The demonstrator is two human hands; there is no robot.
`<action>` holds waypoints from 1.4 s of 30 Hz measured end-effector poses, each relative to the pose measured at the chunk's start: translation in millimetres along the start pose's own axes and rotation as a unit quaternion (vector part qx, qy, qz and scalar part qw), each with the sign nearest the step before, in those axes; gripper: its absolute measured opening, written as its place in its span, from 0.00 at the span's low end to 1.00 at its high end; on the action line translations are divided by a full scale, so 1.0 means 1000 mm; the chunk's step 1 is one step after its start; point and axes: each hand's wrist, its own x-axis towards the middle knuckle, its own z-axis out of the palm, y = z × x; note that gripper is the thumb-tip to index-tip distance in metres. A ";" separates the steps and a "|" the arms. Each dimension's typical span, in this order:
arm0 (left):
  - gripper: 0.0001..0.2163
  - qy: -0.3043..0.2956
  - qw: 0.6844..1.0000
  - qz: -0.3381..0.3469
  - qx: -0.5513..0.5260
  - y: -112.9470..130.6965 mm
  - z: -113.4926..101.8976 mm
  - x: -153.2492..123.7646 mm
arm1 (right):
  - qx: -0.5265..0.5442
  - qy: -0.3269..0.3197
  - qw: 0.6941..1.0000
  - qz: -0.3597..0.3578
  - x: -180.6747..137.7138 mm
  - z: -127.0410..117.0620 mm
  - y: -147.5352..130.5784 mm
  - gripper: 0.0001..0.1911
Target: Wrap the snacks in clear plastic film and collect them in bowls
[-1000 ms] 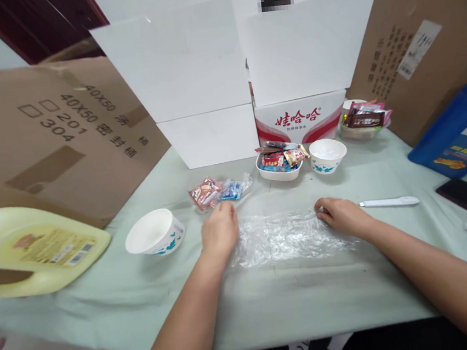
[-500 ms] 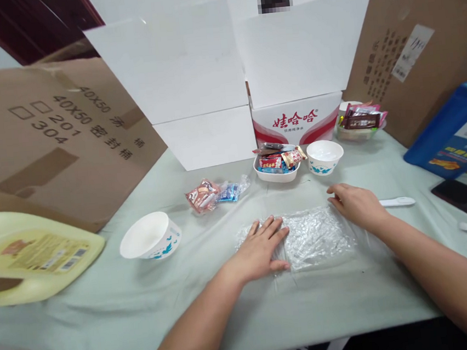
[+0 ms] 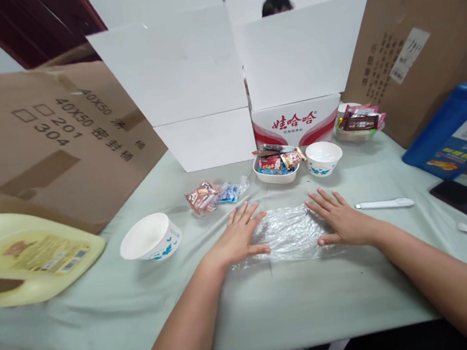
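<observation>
Lying flat, crinkled clear plastic sheet (image 3: pixel 289 234), both palms pressing

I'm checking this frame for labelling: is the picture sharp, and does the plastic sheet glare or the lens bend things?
Head view: light is soft and even, shadows faint. The plastic sheet shows pale crinkle glints between the left hand and right hand, no harsh glare. The yellow jug and blue jug look stretched at the edges; the centre is sharp.
</observation>
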 end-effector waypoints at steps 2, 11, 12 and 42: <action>0.32 -0.001 0.999 0.039 -0.030 0.013 -0.011 -0.009 | 0.032 0.012 0.998 -0.061 -0.004 -0.014 -0.013 0.48; 0.06 -0.139 0.990 -0.019 0.018 0.025 -0.015 -0.020 | 0.079 -0.174 0.980 -0.054 -0.013 -0.036 -0.033 0.09; 0.07 -0.136 0.991 -0.012 0.014 0.023 -0.015 -0.020 | 0.081 -0.177 0.980 -0.050 -0.013 -0.036 -0.030 0.09; 0.09 0.091 0.959 -0.268 0.026 -0.017 0.003 0.013 | 0.000 -0.028 0.971 0.237 0.011 -0.013 0.002 0.09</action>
